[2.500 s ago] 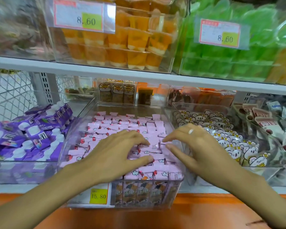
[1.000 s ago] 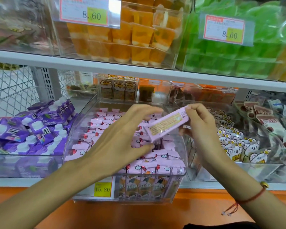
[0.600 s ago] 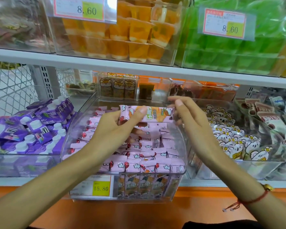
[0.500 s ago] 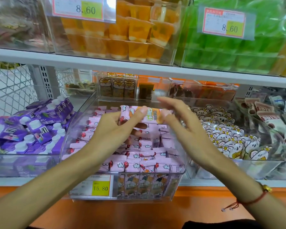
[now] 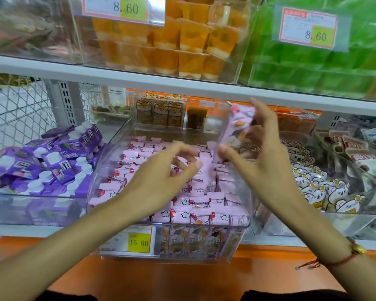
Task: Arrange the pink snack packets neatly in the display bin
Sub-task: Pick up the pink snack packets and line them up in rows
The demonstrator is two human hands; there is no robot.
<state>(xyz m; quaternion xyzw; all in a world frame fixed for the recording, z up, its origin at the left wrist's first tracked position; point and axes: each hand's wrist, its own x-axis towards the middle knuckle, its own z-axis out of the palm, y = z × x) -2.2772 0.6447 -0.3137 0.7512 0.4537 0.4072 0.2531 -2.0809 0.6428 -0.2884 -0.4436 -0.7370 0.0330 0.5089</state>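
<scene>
A clear display bin (image 5: 245, 213) on the middle shelf is packed with rows of pink snack packets (image 5: 204, 205) standing on edge. My right hand (image 5: 263, 161) holds one pink packet (image 5: 234, 129) nearly upright above the bin's right rear part, pinched between thumb and fingers. My left hand (image 5: 161, 179) hovers over the middle of the packed rows with fingers spread and curled, holding nothing. Both hands are motion-blurred.
Left of the bin lie purple pouches with white caps (image 5: 52, 166). To the right is a bin of white cartoon-print packets (image 5: 313, 183). Orange cups (image 5: 182, 42) and green packs (image 5: 326, 61) fill the shelf above. A yellow 15.80 price tag (image 5: 138, 242) hangs on the bin's front.
The packet was held level by both hands; now my left hand has let go and dropped toward the rows, and my right hand has turned the packet upright at the right.
</scene>
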